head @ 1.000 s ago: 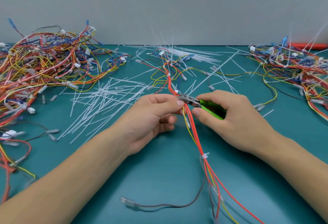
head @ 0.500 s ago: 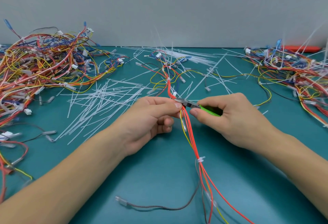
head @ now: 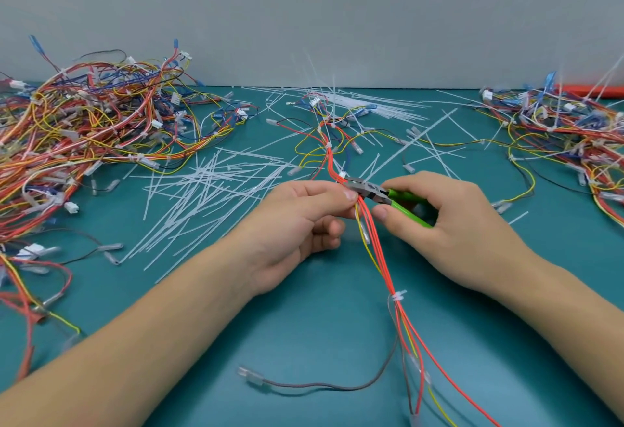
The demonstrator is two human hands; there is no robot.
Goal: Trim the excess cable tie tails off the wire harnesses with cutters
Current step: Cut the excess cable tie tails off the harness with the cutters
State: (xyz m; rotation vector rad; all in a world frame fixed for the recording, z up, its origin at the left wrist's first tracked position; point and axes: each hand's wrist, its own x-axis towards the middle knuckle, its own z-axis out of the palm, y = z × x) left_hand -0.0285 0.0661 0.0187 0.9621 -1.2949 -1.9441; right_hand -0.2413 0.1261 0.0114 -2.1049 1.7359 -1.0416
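- Harness [head: 378, 251] of red and yellow wires runs from the mat's far middle down between both hands to the near edge, raised off the mat where it is held.
- Left hand [head: 297, 220] pinches the harness between thumb and forefinger, other fingers curled under.
- Right hand [head: 449, 224] grips the cutters [head: 388, 195] by their green handles, fingers wrapped round them; the metal tip lies against the wires just beside the left thumb.
- A trimmed white tie [head: 397, 295] binds the harness nearer the body.
- Cut tails [head: 209, 190] lie scattered on the teal mat [head: 304, 342], left of the hands.
- Heaps of harnesses sit far left [head: 84, 129] and far right [head: 574, 136].
- No boxes or trays show; everything rests loose on the mat.
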